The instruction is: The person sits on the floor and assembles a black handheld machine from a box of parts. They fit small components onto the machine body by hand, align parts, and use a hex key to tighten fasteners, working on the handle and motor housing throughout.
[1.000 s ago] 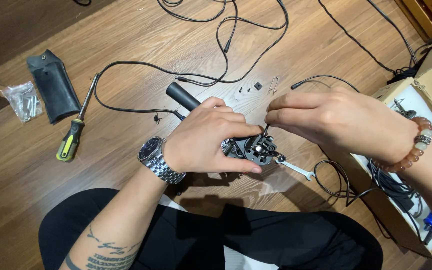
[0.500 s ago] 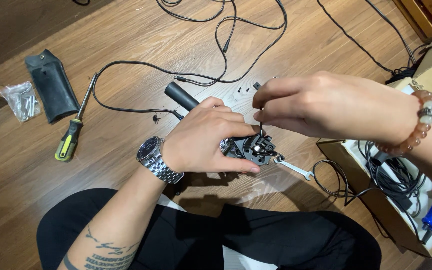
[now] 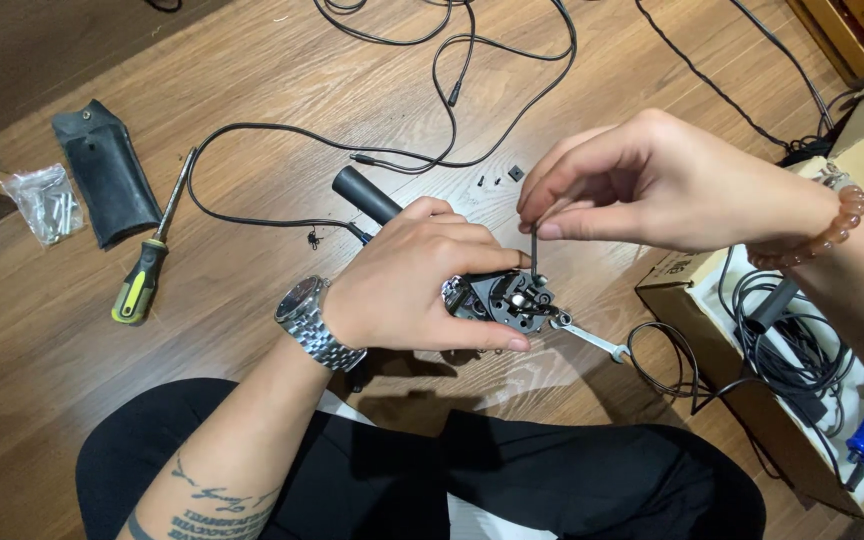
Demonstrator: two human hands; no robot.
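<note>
Wood floor [image 3: 252,90]: cables [image 3: 432,110], screwdriver [image 3: 147,270], pouch [image 3: 102,170]

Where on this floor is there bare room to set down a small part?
Bare wood lies between the screwdriver and the left hand, under the looping black cable. Crowded: around the black mechanism, wrench and right hand, and by the cardboard box.
</note>
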